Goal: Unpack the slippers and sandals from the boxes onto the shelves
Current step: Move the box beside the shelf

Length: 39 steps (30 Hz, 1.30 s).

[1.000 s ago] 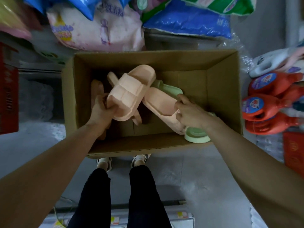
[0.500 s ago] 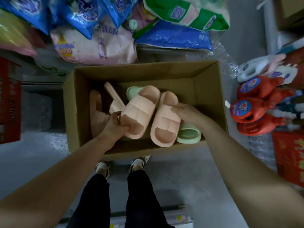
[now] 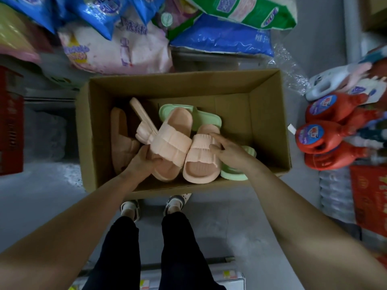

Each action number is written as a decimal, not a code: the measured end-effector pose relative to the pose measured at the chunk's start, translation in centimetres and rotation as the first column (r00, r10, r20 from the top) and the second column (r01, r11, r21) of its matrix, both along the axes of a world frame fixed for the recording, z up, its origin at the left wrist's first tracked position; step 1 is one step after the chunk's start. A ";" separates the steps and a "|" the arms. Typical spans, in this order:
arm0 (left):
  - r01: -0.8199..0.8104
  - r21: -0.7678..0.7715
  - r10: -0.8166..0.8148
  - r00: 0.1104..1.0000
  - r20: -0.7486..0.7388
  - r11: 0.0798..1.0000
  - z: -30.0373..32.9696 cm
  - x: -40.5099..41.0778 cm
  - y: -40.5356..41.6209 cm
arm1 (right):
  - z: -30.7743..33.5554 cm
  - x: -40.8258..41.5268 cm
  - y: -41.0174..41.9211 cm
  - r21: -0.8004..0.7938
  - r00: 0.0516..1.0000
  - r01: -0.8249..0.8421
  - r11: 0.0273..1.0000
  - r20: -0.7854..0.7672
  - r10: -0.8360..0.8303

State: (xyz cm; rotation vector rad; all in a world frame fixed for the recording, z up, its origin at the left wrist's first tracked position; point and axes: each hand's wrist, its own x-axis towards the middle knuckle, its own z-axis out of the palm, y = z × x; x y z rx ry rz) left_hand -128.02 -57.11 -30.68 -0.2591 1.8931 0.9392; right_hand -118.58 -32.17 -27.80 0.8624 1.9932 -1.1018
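Observation:
An open cardboard box [image 3: 270, 126] stands on the floor in front of me with several slippers inside. My left hand [image 3: 144, 162] grips the heel end of a peach slipper [image 3: 171, 141], lifted and tilted above the others. Beside it lies a second peach slipper [image 3: 201, 164], and my right hand [image 3: 232, 152] rests on its strap with fingers spread and bent. Two more peach slippers [image 3: 121, 141] lean at the box's left side. Green slippers [image 3: 201, 118] lie underneath, one partly hidden under my right wrist.
Bags of detergent powder [image 3: 222, 38] are piled behind the box. Red detergent bottles [image 3: 326, 135] lie to the right, above a red carton [image 3: 368, 197]. A red crate [image 3: 10, 122] stands at the left. My legs and sandalled feet [image 3: 129, 208] are just below the box.
My right hand turned the second peach slipper strap-up and set it next to the one in my left hand. Both peach slippers now lie side by side, nearer the box's front.

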 end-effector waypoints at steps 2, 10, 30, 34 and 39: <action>-0.080 0.028 0.078 0.994 0.071 0.996 0.0 -0.2 -0.1 | 0.3 -0.2 0.2 -0.036 0.999 -0.019 0.999 -0.035 0.018; -0.215 0.164 0.187 0.968 0.168 0.963 0.3 0.2 -1.0 | -0.6 -0.1 -0.3 -0.080 0.994 -0.102 0.992 0.018 0.104; -0.275 0.419 0.256 0.961 0.101 0.865 5.8 -0.1 -6.9 | 7.7 -1.0 -4.5 -0.218 0.953 0.074 0.973 -0.273 -0.133; -0.220 0.515 0.245 0.969 0.019 0.829 10.4 -1.3 -11.0 | 12.3 -1.4 -9.2 -0.226 0.913 0.127 0.966 -0.354 -0.203; -0.185 0.572 0.299 0.948 -0.112 0.799 16.8 -3.3 -18.8 | 18.5 -2.6 -17.0 -0.221 0.865 0.120 0.968 -0.455 -0.211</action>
